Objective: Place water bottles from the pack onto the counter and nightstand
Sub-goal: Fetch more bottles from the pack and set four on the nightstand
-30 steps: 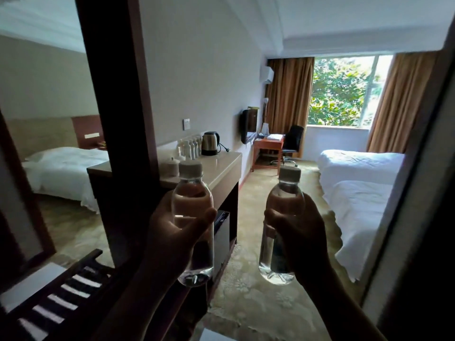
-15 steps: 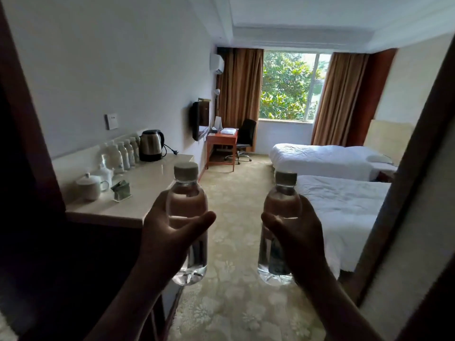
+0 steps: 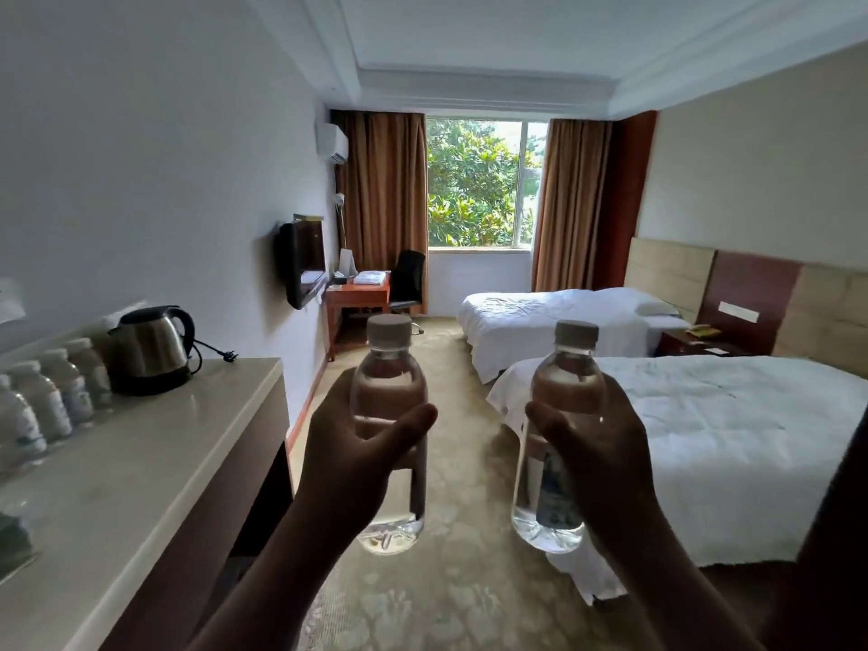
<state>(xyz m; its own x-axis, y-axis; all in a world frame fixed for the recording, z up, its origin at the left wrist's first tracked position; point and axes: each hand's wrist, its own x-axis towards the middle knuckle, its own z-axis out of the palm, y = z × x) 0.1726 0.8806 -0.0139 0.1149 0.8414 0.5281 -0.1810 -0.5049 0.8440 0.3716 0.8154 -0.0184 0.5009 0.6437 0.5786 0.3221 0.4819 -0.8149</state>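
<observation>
Head view looks down a hotel room, with two capped, clear water bottles held upright in the lower middle of the frame. The left hand point(image 3: 357, 458) has its grip wrapped around the left bottle point(image 3: 389, 415), thumb across the front; the right hand point(image 3: 606, 458) grasps the right bottle point(image 3: 559, 444) the same way. Neither bottle touches anything but the hand that carries it.

At the lower left of the frame runs the pale surface point(image 3: 155, 458), already carrying a row of bottles point(image 3: 47, 401) along the wall and a steel kettle point(image 3: 152, 347) beyond them. The nightstand point(image 3: 690, 343) sits at the right edge of the frame, between the near bed point(image 3: 704, 444) and the far bed point(image 3: 554, 317), well apart from both hands. The pack itself is not in view.

By my reading, the step in hand is carrying this pair to its place. With the surface stocked, the nightstand looks the likelier target. The next move would call for walking up the carpeted aisle, passing between the beds, and setting each bottle down upright on a bare part of the nightstand top, clear of the yellowish object lying there, which is too small to identify.
</observation>
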